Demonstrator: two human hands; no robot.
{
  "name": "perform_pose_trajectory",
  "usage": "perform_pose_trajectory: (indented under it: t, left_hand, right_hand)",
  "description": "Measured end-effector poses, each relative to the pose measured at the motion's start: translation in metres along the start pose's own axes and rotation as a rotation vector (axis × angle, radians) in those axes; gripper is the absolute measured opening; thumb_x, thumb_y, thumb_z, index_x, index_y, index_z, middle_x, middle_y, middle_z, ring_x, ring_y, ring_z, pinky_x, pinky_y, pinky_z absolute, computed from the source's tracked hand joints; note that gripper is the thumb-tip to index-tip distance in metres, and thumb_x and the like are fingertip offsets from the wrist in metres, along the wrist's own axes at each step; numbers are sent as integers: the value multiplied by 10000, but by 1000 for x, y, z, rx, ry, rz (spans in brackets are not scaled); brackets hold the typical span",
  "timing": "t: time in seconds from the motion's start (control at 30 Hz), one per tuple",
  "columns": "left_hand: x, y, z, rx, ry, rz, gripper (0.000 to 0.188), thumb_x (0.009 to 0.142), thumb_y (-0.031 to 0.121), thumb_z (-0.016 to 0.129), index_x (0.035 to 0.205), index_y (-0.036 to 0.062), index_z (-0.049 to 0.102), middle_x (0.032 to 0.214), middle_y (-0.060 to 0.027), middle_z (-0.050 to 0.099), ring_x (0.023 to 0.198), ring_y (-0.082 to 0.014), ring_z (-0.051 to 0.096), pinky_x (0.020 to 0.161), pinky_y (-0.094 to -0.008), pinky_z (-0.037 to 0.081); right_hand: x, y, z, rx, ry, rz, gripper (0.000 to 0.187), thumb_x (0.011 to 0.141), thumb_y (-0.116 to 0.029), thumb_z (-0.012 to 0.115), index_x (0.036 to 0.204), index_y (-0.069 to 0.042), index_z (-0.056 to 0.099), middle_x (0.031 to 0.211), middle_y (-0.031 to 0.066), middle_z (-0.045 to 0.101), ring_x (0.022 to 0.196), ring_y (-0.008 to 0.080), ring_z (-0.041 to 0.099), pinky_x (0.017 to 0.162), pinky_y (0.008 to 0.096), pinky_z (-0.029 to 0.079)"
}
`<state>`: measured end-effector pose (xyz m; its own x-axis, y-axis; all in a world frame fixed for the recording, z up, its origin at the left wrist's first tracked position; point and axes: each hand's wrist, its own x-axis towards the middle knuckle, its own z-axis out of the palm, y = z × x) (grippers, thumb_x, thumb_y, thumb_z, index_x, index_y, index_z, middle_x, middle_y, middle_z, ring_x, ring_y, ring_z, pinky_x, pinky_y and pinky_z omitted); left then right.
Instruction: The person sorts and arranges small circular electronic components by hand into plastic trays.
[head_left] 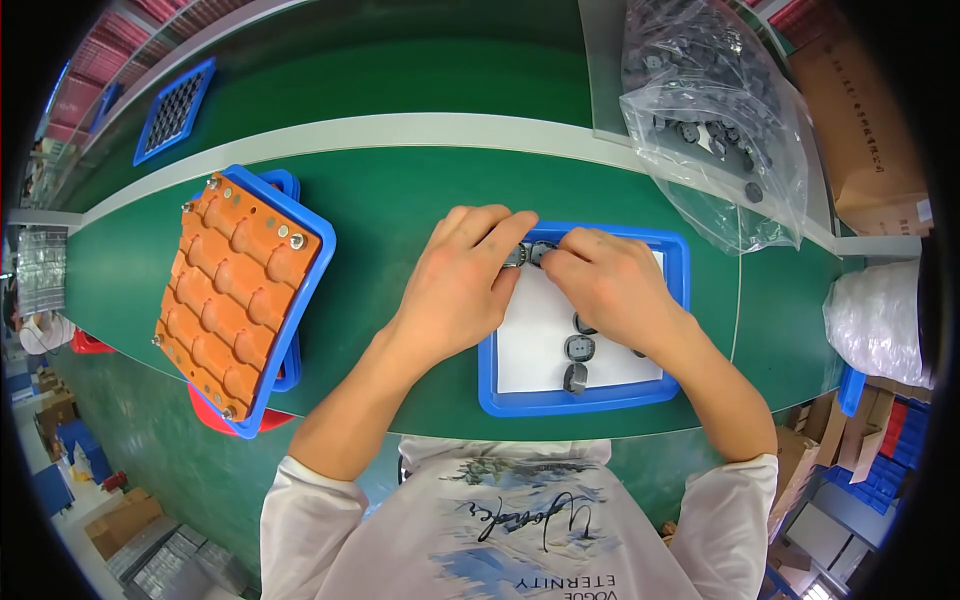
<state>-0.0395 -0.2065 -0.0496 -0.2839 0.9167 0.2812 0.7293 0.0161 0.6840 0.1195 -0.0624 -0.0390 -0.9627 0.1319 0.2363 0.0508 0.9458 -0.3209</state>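
1. Parts (580, 348): dark grey.
2. Tray (487, 365): plain blue.
3. Paper (530, 350): white.
4. Table (390, 170): green, with a whitish ledge (420, 127).
5. Mould (232, 297): orange, patterned with rows of rounded hollows; pins (297, 241) silvery.
6. Far tray (163, 147): blue, dark grid pattern.
7. Carton (850, 110): brown, dark print.
8. Shirt (520, 520): white, blue-grey brushstroke print, black script.
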Motion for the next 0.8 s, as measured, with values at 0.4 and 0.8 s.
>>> perform_pose_trajectory:
  t: [0.4, 0.8]
  left_hand:
    - [-27, 41, 16, -22, -290, 350, 302, 694, 70, 797, 986, 74, 718, 968, -66, 603, 906, -260, 555, 797, -379, 462]
    - [-6, 40, 37, 284, -47, 315, 188, 719, 39, 715, 904, 16, 685, 993, -117, 554, 989, -318, 525, 866, -433, 433]
  right_hand:
    - [-44, -8, -35, 255, -226, 164, 296, 739, -114, 784, 1013, -69, 682, 950, 89, 609, 921, 308, 608, 817, 409, 510]
    - [-45, 5, -32, -80, -27, 323, 314, 770, -106, 762, 1059, -50, 652, 963, 102, 619, 884, 328, 626, 779, 423, 515]
